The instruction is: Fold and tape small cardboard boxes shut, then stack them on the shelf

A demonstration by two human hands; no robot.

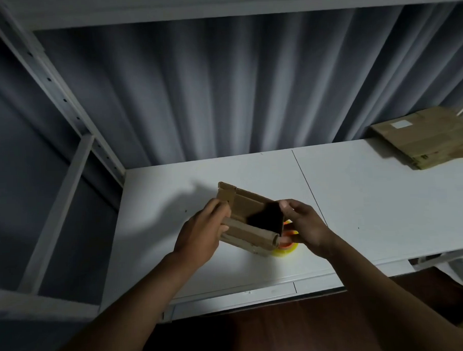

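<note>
A small brown cardboard box [249, 214] is held over the white shelf board [372, 195], its open end showing a dark inside and its flaps standing out. My left hand [203, 229] grips the box's left side, fingers curled around the edge. My right hand [305, 225] holds the right side, thumb on the top corner. A roll of yellowish tape with an orange core [285, 248] lies on the board under the box, mostly hidden by it and by my right hand.
A stack of flattened cardboard boxes [425, 137] lies at the back right of the board. A grey metal shelf upright [54, 85] rises at left, and a grey curtain [221, 83] hangs behind. Dark floor shows below the board's front edge.
</note>
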